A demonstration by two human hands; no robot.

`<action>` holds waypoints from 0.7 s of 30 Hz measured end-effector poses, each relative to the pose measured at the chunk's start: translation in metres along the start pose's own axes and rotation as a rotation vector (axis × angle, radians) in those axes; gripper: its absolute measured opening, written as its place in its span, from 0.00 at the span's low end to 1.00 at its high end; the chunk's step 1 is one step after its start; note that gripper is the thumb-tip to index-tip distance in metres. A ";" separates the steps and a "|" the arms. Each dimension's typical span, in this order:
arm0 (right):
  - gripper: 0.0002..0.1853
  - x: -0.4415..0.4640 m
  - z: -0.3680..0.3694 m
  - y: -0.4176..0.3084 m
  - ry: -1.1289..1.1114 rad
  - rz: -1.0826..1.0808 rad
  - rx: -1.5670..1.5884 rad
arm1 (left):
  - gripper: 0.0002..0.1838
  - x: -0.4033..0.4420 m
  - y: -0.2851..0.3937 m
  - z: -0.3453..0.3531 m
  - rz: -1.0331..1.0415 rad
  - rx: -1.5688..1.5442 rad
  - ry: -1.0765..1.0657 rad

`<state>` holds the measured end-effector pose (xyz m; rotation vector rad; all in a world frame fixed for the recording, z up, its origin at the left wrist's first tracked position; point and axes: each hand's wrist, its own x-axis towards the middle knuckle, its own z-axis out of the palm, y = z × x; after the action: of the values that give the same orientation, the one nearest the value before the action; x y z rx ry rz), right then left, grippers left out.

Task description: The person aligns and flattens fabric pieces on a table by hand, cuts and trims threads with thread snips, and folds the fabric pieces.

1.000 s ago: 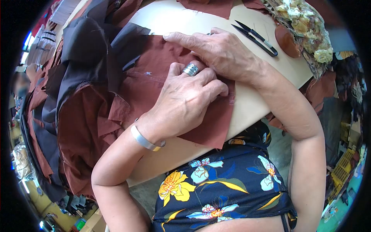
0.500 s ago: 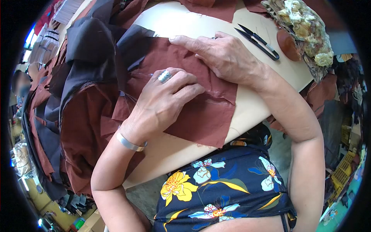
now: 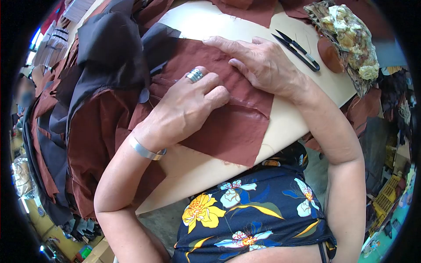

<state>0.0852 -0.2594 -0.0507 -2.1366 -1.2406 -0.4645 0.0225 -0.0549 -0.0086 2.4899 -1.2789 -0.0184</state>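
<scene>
A piece of reddish-brown cloth [image 3: 237, 136] lies on the pale table top, with a raised seam or crease running across it. My left hand [image 3: 188, 103], wearing a wide ring and a silver bracelet, rests on this cloth with its fingers curled; whatever is under the fingertips is hidden. My right hand [image 3: 263, 65] lies on the cloth's far part, its fingers stretched out to the left and the thumb apart. Dark grey cloth [image 3: 160, 46] meets the brown piece at its upper left. Black thread snips [image 3: 298, 50] lie beyond my right hand.
A heap of dark and brown cloth [image 3: 105, 57] covers the table's left side. At the upper right are a round brown object [image 3: 330, 55] and a crumpled yellowish-white bundle [image 3: 351, 39]. The pale table [image 3: 289, 127] has its near edge by my body. A yellow crate [image 3: 388, 193] stands low on the right.
My left hand has shifted slightly up, its fingers more curled. My right hand has moved a little to the right, and its thumb now shows. The view has shifted slightly.
</scene>
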 end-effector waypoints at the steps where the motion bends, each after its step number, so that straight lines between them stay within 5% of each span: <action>1: 0.31 0.001 0.000 0.000 -0.005 0.007 0.014 | 0.06 0.000 0.000 0.000 0.028 0.033 -0.010; 11: 0.27 0.001 -0.003 -0.002 -0.029 0.001 0.017 | 0.14 0.000 -0.004 -0.004 0.311 0.492 -0.005; 17: 0.27 0.002 -0.005 -0.001 -0.019 -0.002 -0.006 | 0.13 -0.001 -0.013 -0.004 0.162 0.320 -0.009; 21: 0.28 0.000 -0.003 0.000 -0.013 -0.004 0.042 | 0.12 0.000 -0.008 -0.007 0.294 0.374 -0.030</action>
<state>0.0852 -0.2611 -0.0486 -2.1053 -1.2514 -0.4240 0.0299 -0.0488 -0.0041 2.5731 -1.7899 0.2791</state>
